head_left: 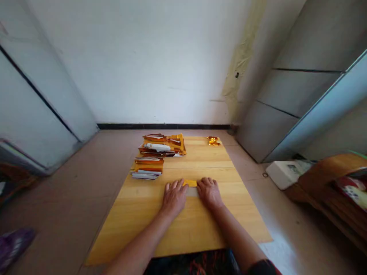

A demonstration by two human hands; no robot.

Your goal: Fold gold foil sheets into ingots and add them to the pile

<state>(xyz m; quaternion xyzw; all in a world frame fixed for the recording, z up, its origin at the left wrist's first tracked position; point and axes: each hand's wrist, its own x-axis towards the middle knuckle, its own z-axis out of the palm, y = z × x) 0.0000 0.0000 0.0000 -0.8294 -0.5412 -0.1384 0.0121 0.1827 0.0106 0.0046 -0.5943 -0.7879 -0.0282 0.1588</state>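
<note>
A strip of gold foil paper (190,183) with a pale grey-white part (192,191) along its near side lies flat on the wooden board (195,225). My left hand (174,196) rests palm down at its left end, fingers spread and thumb touching the paper. On the right end, my right hand (210,192) presses its fingertips down, with the fingers lying apart. Parts of both ends are hidden under my fingers. Stacks of folded gold and white paper pieces (149,164) sit on the board's far left, beyond my left hand.
Crumpled gold foil (213,141) lies at the board's far right corner. A white wall (160,68) stands behind. To the right are a grey cabinet (275,114), a white box (286,174) and a wooden piece of furniture (323,187). Something purple (15,244) is on the floor at left.
</note>
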